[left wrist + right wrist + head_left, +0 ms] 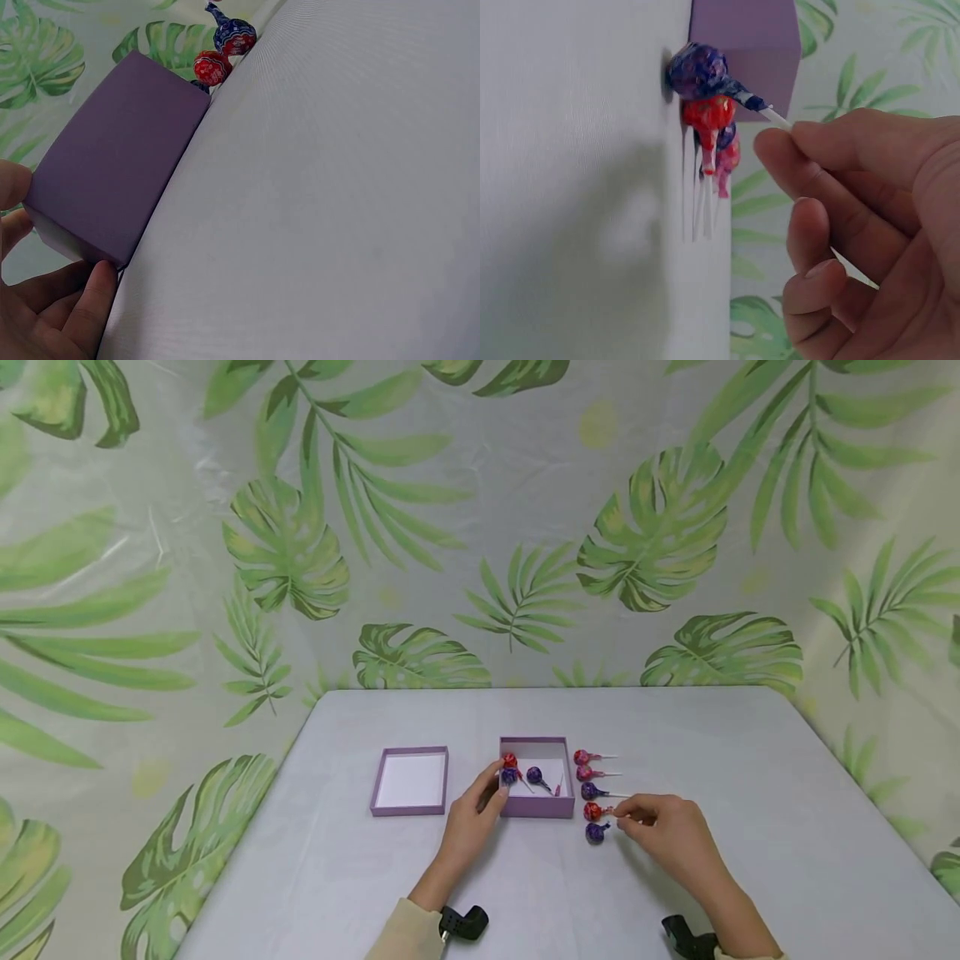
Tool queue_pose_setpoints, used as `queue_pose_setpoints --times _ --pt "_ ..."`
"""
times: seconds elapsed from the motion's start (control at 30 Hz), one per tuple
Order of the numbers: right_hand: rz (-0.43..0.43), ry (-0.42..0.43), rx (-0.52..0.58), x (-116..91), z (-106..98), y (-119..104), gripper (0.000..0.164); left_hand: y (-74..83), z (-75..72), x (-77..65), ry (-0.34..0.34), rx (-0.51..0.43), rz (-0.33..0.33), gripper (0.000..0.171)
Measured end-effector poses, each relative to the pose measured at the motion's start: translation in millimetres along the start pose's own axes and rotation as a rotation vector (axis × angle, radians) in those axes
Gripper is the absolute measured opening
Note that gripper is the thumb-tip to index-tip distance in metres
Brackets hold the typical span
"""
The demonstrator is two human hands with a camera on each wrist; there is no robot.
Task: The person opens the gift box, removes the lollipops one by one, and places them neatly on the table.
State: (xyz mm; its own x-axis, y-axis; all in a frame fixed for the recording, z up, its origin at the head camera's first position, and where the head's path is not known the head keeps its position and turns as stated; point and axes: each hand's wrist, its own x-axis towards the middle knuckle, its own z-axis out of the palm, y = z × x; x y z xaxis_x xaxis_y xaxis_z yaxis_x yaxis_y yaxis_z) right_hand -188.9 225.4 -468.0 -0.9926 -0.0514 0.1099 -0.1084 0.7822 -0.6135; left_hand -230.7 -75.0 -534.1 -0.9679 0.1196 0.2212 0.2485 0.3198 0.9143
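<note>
A lilac open box stands mid-table, with red and dark purple lollipops inside. My left hand holds the box at its left side; in the left wrist view the fingertips sit at its lower corner. My right hand pinches the white stick of the nearest purple lollipop between thumb and index finger. That lollipop's round head is tilted, close against the table. Beyond it lie the red-orange lollipop, another purple one and pink ones in a column.
Left of the box lies a shallow lid with lilac edges and a white inside. A white cloth covers the table. Behind the table hangs a leaf-patterned sheet.
</note>
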Motion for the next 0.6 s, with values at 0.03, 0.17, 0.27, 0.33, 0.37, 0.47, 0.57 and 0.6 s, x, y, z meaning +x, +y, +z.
queue_pose_setpoints --times 0.03,0.17,0.27,0.33,0.37,0.47,0.57,0.6 --pt "0.009 -0.013 0.001 0.2 -0.4 2.0 0.009 -0.7 0.3 -0.2 0.001 -0.001 0.004 0.051" --pt "0.026 -0.075 -0.014 2.4 -2.2 9.3 0.01 -1.3 0.4 -0.7 0.002 -0.008 0.015 0.051" --pt "0.012 -0.11 -0.039 4.9 -3.5 13.4 0.011 -0.1 -0.1 -1.1 0.0 -0.011 0.008 0.05" --pt "-0.004 -0.122 -0.061 6.5 -4.5 15.7 0.011 -0.8 -0.1 -1.4 0.002 -0.01 0.007 0.049" --pt "-0.013 -0.129 -0.071 7.4 -5.0 16.8 0.011 -1.1 0.0 -1.4 0.001 -0.012 0.006 0.049" --pt "-0.02 -0.154 -0.097 9.0 -6.2 19.3 0.01 -2.1 0.4 -2.5 -0.003 -0.016 0.01 0.048" --pt "-0.006 -0.182 -0.114 10.8 -6.0 21.9 0.009 -2.9 1.0 -4.0 -0.004 -0.019 0.016 0.048" --pt "0.004 -0.19 -0.122 11.3 -5.4 22.6 0.008 -2.6 1.2 -4.5 -0.004 -0.017 0.017 0.048"
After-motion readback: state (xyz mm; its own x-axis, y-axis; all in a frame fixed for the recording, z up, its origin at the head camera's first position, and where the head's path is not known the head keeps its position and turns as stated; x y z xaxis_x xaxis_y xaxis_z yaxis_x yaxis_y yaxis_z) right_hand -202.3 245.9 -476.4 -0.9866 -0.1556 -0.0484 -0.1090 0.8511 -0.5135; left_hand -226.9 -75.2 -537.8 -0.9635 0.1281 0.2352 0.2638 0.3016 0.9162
